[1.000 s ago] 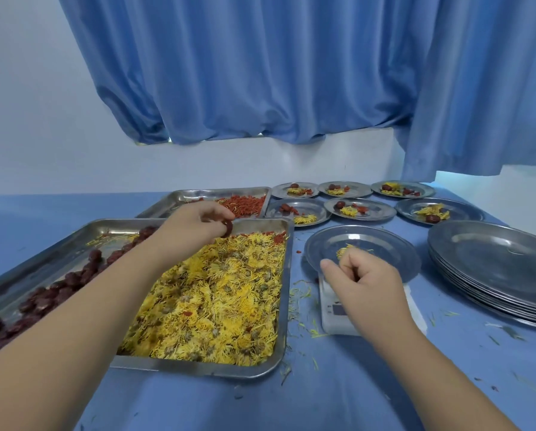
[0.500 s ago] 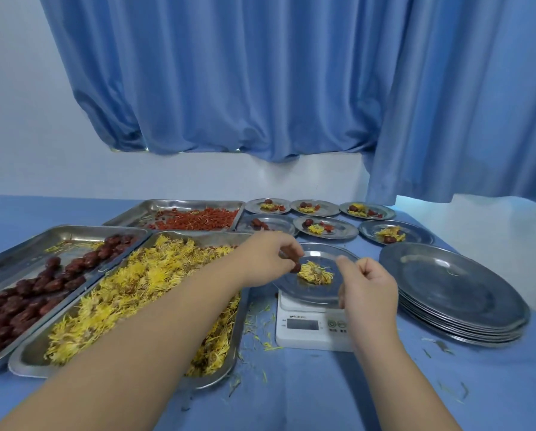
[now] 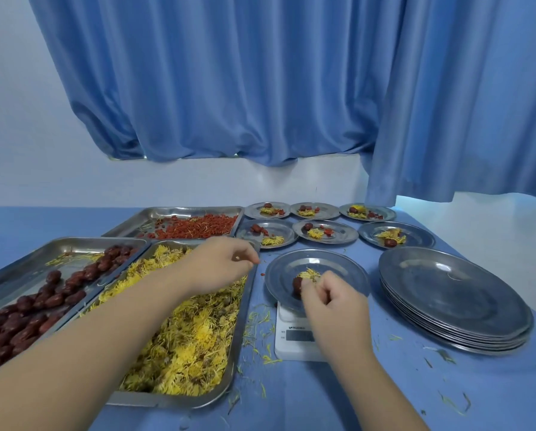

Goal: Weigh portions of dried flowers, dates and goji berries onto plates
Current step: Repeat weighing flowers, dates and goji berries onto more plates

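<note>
**Scale** (image 3: 294, 335): low white unit, my reference point. My plate (image 3: 344, 269) sits on it and overhangs it on every side.

**On the plate:** one date (image 3: 297, 284), with a small tuft of flowers (image 3: 311, 273) touching it on the far side. I see no goji there, so I judge that is the item still owing.

**Right hand** (image 3: 332, 301): over the near half of the plate. My fingers are curled and the tips seem pinched on a few flower strands at the tuft.

**Left hand** (image 3: 220, 264): left of the scale, above the far corner of the flower tray (image 3: 179, 399). Fingers are curled, thumb to forefinger. I cannot tell whether they hold anything.

**Handling:**
- Flowers: near weightless, brittle and shedding. Take a loose pinch from the top.
- Date: firm and wrinkled, gripped round its middle. It is heavy enough to swing the reading.
- Goji: tiny, light and prone to roll. A stray berry (image 3: 263, 274) lies on the table (image 3: 369, 399) just left of the plate.

**Stock:** goji tray (image 3: 142, 219) beyond and left of the scale; date tray (image 3: 27, 265) farthest left.

**Edges and room:**
- The flower tray's raised rim runs just beside the scale on the left.
- The plate stack (image 3: 453, 293) stands near on the right.
- Six filled plates (image 3: 326, 231) lie beyond.
- The overhanging plate rim would tilt if knocked.
- Free approach is from above, or from the near side towards me.
</note>
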The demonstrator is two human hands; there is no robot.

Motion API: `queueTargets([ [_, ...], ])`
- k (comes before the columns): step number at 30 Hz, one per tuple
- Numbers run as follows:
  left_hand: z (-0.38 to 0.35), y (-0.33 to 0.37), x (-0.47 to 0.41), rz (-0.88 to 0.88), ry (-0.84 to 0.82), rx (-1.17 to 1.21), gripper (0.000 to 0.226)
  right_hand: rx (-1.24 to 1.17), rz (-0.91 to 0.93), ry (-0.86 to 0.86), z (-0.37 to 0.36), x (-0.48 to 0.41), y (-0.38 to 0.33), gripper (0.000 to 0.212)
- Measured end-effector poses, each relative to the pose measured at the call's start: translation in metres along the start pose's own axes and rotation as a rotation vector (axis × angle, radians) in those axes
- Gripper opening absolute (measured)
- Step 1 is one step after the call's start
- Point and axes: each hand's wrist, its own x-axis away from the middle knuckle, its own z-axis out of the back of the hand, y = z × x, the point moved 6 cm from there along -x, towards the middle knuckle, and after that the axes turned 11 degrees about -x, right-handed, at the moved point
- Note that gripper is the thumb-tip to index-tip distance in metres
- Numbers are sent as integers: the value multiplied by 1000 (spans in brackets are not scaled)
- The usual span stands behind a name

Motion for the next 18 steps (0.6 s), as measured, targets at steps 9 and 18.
queueTargets([
  [9, 26, -64, -27, 115, 53, -156, 12, 345, 253, -321, -36, -43, -38, 42],
  [18, 54, -161, -68, 331, 231, -149, 15, 421, 228, -463, -62, -110, -23, 38],
])
